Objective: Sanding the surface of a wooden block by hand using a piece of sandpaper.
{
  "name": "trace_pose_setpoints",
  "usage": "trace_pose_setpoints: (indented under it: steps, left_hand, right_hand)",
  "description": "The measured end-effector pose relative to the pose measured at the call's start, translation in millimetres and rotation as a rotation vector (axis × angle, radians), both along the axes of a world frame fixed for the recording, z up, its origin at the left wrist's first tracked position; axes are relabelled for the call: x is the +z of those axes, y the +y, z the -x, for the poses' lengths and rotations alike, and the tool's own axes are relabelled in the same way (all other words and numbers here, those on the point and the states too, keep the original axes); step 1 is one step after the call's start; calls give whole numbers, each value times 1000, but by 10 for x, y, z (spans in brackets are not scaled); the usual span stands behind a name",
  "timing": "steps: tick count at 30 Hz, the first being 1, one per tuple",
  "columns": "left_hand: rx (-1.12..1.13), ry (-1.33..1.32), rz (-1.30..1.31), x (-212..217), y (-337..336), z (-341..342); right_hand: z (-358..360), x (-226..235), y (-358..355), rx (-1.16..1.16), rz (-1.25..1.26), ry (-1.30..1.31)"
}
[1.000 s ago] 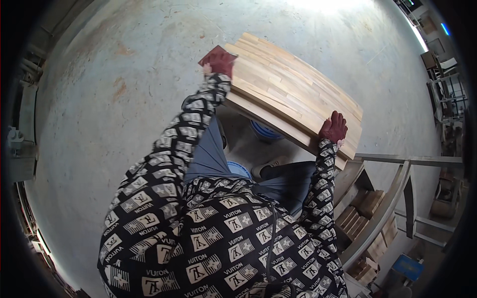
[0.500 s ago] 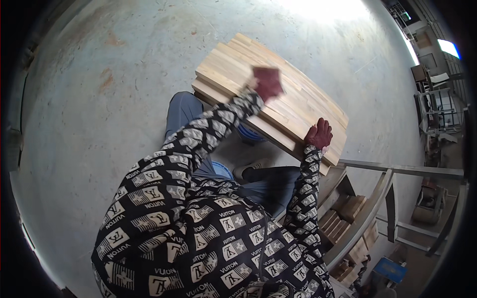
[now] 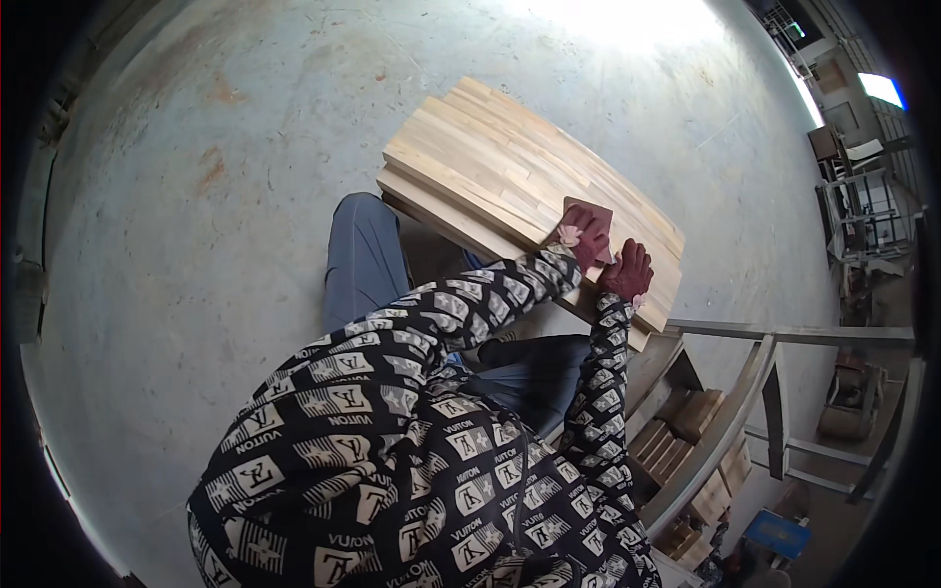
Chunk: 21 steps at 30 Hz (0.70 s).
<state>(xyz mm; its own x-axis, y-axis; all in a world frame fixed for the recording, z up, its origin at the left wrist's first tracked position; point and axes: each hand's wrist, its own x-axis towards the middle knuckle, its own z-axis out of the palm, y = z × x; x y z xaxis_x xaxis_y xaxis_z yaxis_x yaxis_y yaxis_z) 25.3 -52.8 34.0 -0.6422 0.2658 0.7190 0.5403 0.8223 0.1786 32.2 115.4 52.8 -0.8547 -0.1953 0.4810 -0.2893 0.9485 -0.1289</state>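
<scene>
A stack of pale wooden boards (image 3: 500, 147), made of glued strips and curved along the far edge, lies in front of me. My left hand (image 3: 585, 240), in a maroon glove, presses a reddish-brown sheet of sandpaper (image 3: 600, 209) onto the top board near its right end. The sheet's far corners stick out past the fingers. Close beside it, my right hand (image 3: 628, 270), also gloved in maroon, rests on the top board by its near right edge. Its fingers are laid out over the wood, pointing away from me, with nothing seen in them.
To the right stands a grey metal frame (image 3: 765, 358), close to the boards' right end. Wooden blocks (image 3: 691, 412) are stacked beneath it, and a blue item (image 3: 777, 533) lies farther down. My bent legs (image 3: 363, 260) are at the near side. Concrete floor (image 3: 245, 196) surrounds the boards.
My left hand has slid the sandpaper rightward and nearer along the top board, from its middle to beside my right hand. My right hand has barely shifted.
</scene>
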Motion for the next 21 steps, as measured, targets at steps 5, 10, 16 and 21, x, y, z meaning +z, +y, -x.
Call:
trace_pose_setpoints:
  steps: [5, 10, 16, 21]
  left_hand:
    - [210, -197, -27, -173, -1205, 421]
    - [724, -82, -139, -442, -3094, -4]
    - [588, -390, -113, -486, -1644, -321]
    - [-2, -194, -488, -758, -283, -319]
  right_hand:
    - [23, 159, -197, 40, 0, 24]
    - [84, 220, -286, 86, 44, 74]
    - [38, 167, -124, 39, -27, 71]
    - [-29, 277, -266, -2, 325, -319]
